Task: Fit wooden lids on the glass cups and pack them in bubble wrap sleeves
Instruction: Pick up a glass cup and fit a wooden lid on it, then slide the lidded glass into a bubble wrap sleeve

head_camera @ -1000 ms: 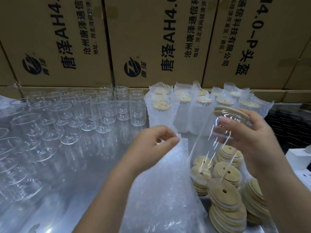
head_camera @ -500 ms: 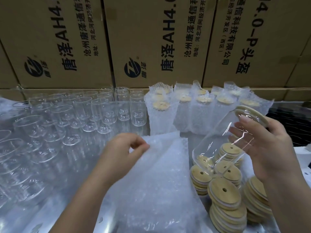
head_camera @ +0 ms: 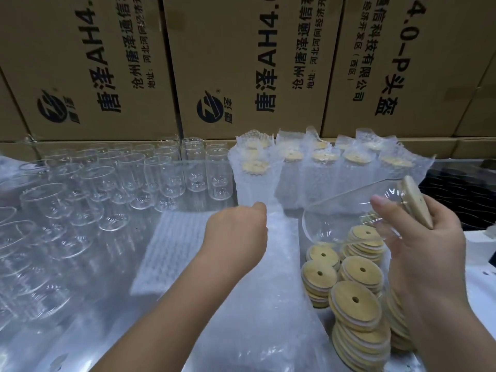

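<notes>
My right hand (head_camera: 424, 237) grips a clear glass cup (head_camera: 346, 208) tilted on its side, base toward the left, with a wooden lid (head_camera: 414, 204) fitted on its mouth. My left hand (head_camera: 236, 229) has its fingers curled and pinches a bubble wrap sleeve (head_camera: 177, 245) that lies blurred to its left, above the stack of bubble wrap sleeves (head_camera: 257, 304) in front of me. Stacks of round wooden lids (head_camera: 354, 299) with centre holes sit under the cup at the right.
Several empty glass cups (head_camera: 112, 183) stand in rows at the left. Wrapped, lidded cups (head_camera: 316, 167) stand in a row at the back centre. Large cardboard boxes (head_camera: 241, 63) form a wall behind. A white box (head_camera: 480, 261) sits at the far right.
My right hand has tipped the lidded cup further onto its side and lowered it. My left hand has pulled a sleeve off the stack toward the left.
</notes>
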